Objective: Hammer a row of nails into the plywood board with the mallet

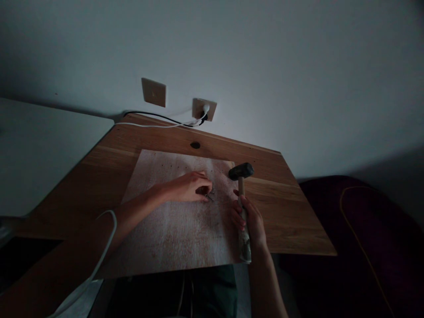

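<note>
A pale, scuffed wooden board (179, 229) lies on the brown wooden desk. Over its upper right part, my left hand (190, 186) is bent, thumb and fingers closed about small thin metal nails (210, 197) at the board's surface. How many of them it grips is hard to see in the dim light. A row of small dark dots runs along the board's far side. My right hand (250, 218) is wrapped around the light handle of a hammer (241, 171). Its dark, thick head points up and away, above the board's right edge.
The brown desk (281, 212) stands against a pale wall with a socket (204, 109), where white and black cables (155, 125) plug in. A cable hole (195, 145) sits behind the board. A white panel (49, 154) is at left, dark red fabric (331, 221) at right.
</note>
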Motion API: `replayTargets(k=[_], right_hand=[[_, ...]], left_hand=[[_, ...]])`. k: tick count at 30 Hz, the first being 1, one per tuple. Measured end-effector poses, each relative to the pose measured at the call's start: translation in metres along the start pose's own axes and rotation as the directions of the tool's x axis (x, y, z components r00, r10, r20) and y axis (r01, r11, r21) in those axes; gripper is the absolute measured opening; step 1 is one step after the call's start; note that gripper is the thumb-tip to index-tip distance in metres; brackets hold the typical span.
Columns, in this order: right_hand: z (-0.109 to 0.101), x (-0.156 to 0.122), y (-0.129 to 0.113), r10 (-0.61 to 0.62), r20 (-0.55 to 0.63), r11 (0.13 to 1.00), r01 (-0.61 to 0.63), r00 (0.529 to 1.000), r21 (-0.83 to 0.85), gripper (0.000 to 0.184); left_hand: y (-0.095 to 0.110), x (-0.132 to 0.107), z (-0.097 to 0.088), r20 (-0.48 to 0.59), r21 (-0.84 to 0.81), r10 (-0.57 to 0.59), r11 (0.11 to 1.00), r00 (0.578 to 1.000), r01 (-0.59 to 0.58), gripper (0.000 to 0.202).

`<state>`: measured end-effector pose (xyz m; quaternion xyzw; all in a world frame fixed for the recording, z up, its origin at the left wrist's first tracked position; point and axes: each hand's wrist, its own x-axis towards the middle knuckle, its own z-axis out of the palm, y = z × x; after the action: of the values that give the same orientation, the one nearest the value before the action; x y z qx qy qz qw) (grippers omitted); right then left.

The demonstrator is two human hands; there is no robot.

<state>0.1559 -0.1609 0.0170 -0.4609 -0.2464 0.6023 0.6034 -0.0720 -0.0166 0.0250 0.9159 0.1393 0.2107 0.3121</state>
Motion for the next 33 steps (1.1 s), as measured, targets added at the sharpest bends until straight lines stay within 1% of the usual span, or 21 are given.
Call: replayTargets(k=[2, 4, 8, 11, 15, 18, 20, 22, 26, 28, 31, 33], right_hand=[[0.0, 0.0, 0.0, -0.002, 0.0, 1.0, 0.002, 1.0, -0.002, 0.045], [0.001, 0.0, -0.001, -0.003, -0.002, 1.0, 0.003, 1.0, 0.001, 0.045], [0.003, 0.0, -0.001, -0.002, -0.011, 1.0, 0.002, 1.0, 0.002, 0.043], [0.004, 0.0, -0.001, -0.012, -0.015, 1.0, 0.013, 1.0, 0.017, 0.044], [0.004, 0.002, 0.0, -0.006, -0.002, 0.999, 0.007, 1.0, 0.043, 0.042], [0.003, 0.003, 0.001, -0.016, 0.004, 0.999, 0.016, 1.0, 0.046, 0.041], [0.003, 0.003, 0.0, -0.022, 0.006, 0.999, 0.022, 1.0, 0.043, 0.041], [0.003, 0.003, 0.0, -0.021, 0.007, 0.999, 0.02, 1.0, 0.039, 0.041], [0.004, 0.003, -0.001, -0.016, 0.003, 0.999, 0.016, 1.0, 0.037, 0.042], [0.005, 0.002, -0.001, -0.015, -0.002, 0.999, 0.015, 1.0, 0.04, 0.043], [0.007, 0.001, -0.002, -0.012, -0.014, 0.999, 0.012, 1.0, 0.036, 0.043], [0.008, 0.0, -0.003, -0.01, -0.025, 1.0, 0.011, 1.0, 0.029, 0.042]], left_hand=[[-0.001, 0.0, 0.0, 0.0, -0.024, -0.016, 1.0, 1.0, 0.016, 0.016], [-0.002, 0.0, 0.001, -0.029, -0.049, -0.033, 0.998, 0.999, 0.032, 0.014], [-0.005, 0.001, -0.001, -0.158, -0.095, -0.108, 0.991, 0.981, 0.094, 0.015], [-0.007, 0.006, -0.008, -0.229, -0.113, -0.15, 0.985, 0.962, 0.127, 0.013], [-0.016, 0.022, -0.026, -0.234, -0.016, -0.124, 0.992, 0.964, 0.124, 0.006], [-0.03, 0.039, -0.032, -0.237, -0.006, -0.124, 0.992, 0.964, 0.126, 0.005], [-0.042, 0.05, -0.028, -0.276, -0.05, -0.155, 0.988, 0.949, 0.147, 0.007], [-0.054, 0.057, -0.02, -0.312, -0.097, -0.185, 0.982, 0.932, 0.163, 0.011], [-0.07, 0.061, -0.004, -0.31, -0.158, -0.201, 0.975, 0.929, 0.159, 0.011], [-0.072, 0.059, -0.001, -0.324, -0.167, -0.199, 0.974, 0.925, 0.151, 0.01], [-0.071, 0.059, -0.002, -0.357, -0.149, -0.197, 0.977, 0.913, 0.153, 0.011], [-0.069, 0.059, -0.004, -0.344, -0.131, -0.187, 0.98, 0.92, 0.15, 0.012]])
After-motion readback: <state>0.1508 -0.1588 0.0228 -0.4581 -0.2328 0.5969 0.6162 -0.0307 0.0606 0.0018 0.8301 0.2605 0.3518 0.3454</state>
